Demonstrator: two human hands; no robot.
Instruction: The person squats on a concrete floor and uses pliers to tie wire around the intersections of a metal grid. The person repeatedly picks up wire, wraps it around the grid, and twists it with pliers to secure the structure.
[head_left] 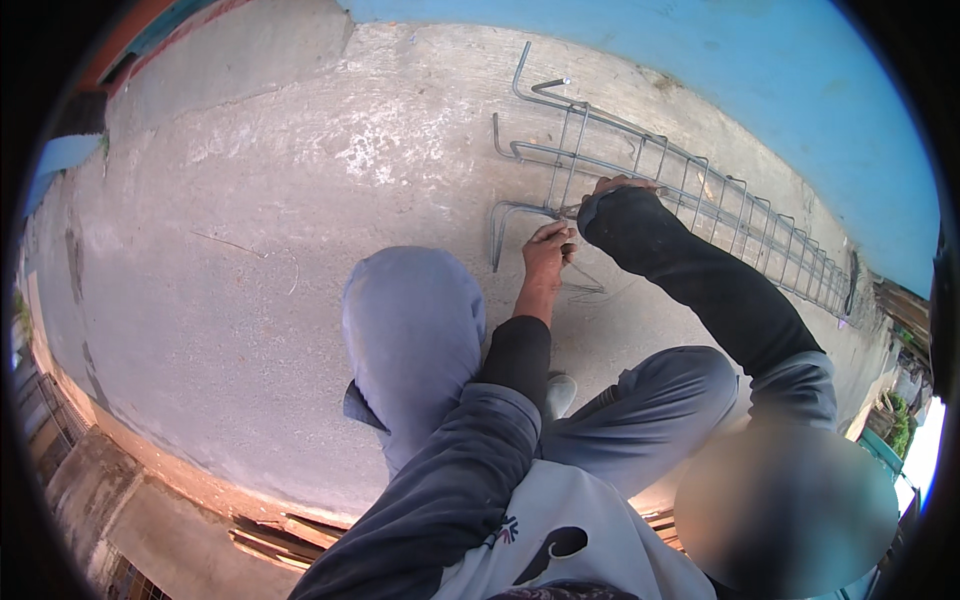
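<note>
A long steel rebar cage [700, 165] lies on the concrete, its bars joined by rectangular stirrups and bent into hooks at the left end. My left hand [547, 257] is closed in a pinch close below the lower bar near the end stirrup. Whatever its fingertips hold is too small to make out. Bent over from the right, my right hand [620, 188] is closed around a metal hand tool, apparently pincers [569, 211], whose tip meets the bar by that stirrup. My sleeve and wrist hide most of the tool.
Thin bent wire [592, 290] lies on the ground below my hands. Another loose wire piece [232, 243] is on the concrete [230, 330] to the left. A blue wall [800, 100] runs behind the cage. Wooden strips [275, 545] lie behind me.
</note>
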